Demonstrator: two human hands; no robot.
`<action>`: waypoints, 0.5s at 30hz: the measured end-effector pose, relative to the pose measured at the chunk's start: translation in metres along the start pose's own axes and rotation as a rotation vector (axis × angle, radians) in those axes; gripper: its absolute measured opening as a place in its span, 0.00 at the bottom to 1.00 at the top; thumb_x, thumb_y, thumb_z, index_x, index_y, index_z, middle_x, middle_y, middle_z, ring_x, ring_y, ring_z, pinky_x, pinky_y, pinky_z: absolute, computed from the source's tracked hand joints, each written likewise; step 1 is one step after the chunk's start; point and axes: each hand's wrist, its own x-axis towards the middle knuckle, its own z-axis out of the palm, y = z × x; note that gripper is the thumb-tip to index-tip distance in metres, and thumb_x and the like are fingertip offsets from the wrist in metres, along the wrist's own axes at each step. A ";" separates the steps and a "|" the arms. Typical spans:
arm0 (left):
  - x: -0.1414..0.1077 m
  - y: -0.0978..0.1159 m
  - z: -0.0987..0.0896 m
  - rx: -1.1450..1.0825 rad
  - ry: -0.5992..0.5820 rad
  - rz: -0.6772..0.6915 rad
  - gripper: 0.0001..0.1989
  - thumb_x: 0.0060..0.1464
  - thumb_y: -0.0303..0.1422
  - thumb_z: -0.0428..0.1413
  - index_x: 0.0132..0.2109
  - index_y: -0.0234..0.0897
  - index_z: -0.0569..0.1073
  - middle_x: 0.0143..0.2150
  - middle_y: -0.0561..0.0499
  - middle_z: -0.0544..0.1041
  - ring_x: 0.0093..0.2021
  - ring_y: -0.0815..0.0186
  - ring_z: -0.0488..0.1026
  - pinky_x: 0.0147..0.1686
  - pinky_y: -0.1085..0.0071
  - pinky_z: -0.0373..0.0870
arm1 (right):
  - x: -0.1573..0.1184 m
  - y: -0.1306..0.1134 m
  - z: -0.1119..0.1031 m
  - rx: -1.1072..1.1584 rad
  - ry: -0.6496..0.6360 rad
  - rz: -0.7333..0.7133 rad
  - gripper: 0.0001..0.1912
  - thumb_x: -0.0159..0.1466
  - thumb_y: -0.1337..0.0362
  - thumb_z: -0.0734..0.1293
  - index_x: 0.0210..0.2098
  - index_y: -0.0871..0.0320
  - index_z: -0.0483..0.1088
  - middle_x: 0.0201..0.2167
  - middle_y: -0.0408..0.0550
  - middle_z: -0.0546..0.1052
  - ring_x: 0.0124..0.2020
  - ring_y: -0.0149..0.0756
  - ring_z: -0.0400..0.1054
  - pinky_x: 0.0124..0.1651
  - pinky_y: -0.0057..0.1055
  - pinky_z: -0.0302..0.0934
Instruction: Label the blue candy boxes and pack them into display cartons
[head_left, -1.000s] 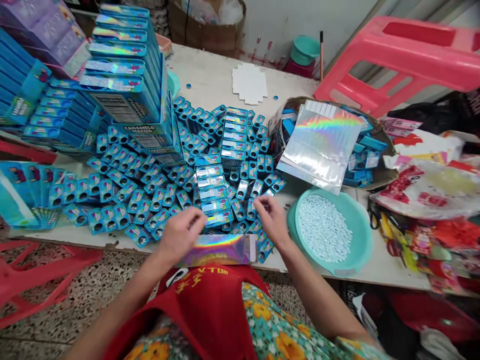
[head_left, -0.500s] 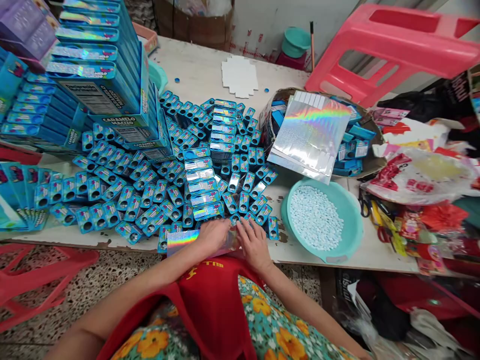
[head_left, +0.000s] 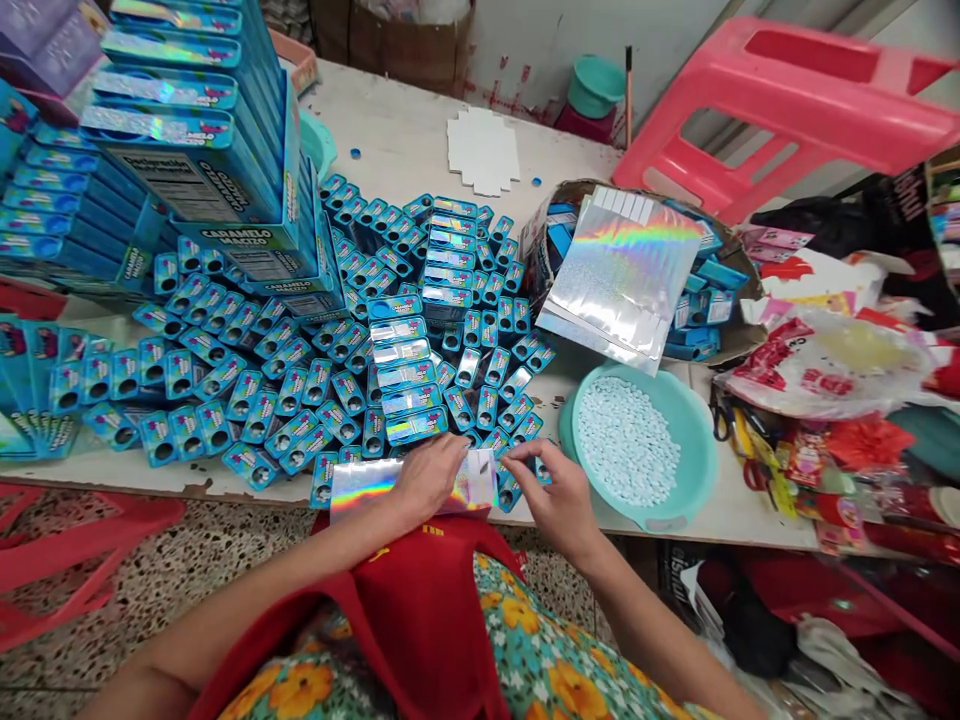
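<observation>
A shiny holographic sheet (head_left: pixel 367 480) lies along the table's front edge, its right end showing a small whitish cut area. Across it rests my left hand (head_left: pixel 429 478), fingers bent and pressed together at its upper edge, holding it down. My right hand (head_left: pixel 559 500) is just right of the sheet, thumb and forefinger pinched together; whatever is between the tips is too small to make out. Blue boxes with round holes (head_left: pixel 296 440) stand packed together beyond my hands. Directly ahead is a row of boxes with shiny tops (head_left: pixel 409 375).
To the right stands a turquoise bowl (head_left: pixel 697 450) of small pale candies. Behind it, silvery sheets (head_left: pixel 622 265) lie on a carton of blue boxes. Tall stacked display boxes (head_left: pixel 202 180) rise at left. Scissors (head_left: pixel 721 415) and bright wrappers (head_left: pixel 840 345) crowd the right side.
My right hand has moved right, away from my left hand, and now pinches beside the sheet. The sheet's right end has come into view. My left hand has stayed nearly in place.
</observation>
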 end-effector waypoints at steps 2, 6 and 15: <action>-0.009 0.011 -0.010 -0.331 0.054 0.094 0.19 0.63 0.38 0.41 0.57 0.41 0.64 0.55 0.44 0.70 0.54 0.62 0.67 0.53 0.66 0.63 | 0.015 -0.014 -0.011 0.074 0.016 0.049 0.02 0.61 0.61 0.65 0.32 0.51 0.68 0.29 0.43 0.74 0.31 0.35 0.69 0.36 0.33 0.62; -0.018 0.031 -0.039 -0.703 0.033 0.052 0.18 0.57 0.43 0.49 0.51 0.40 0.66 0.44 0.47 0.75 0.41 0.65 0.73 0.39 0.71 0.69 | 0.042 -0.032 -0.005 0.217 -0.016 0.065 0.05 0.60 0.60 0.66 0.30 0.53 0.69 0.27 0.43 0.73 0.30 0.34 0.67 0.36 0.32 0.62; 0.022 -0.032 -0.145 -0.356 0.390 -0.022 0.12 0.55 0.34 0.45 0.47 0.39 0.62 0.22 0.59 0.67 0.23 0.70 0.63 0.25 0.75 0.60 | 0.151 -0.054 0.099 0.233 0.178 0.009 0.06 0.56 0.59 0.68 0.28 0.55 0.74 0.43 0.50 0.68 0.50 0.42 0.63 0.48 0.38 0.60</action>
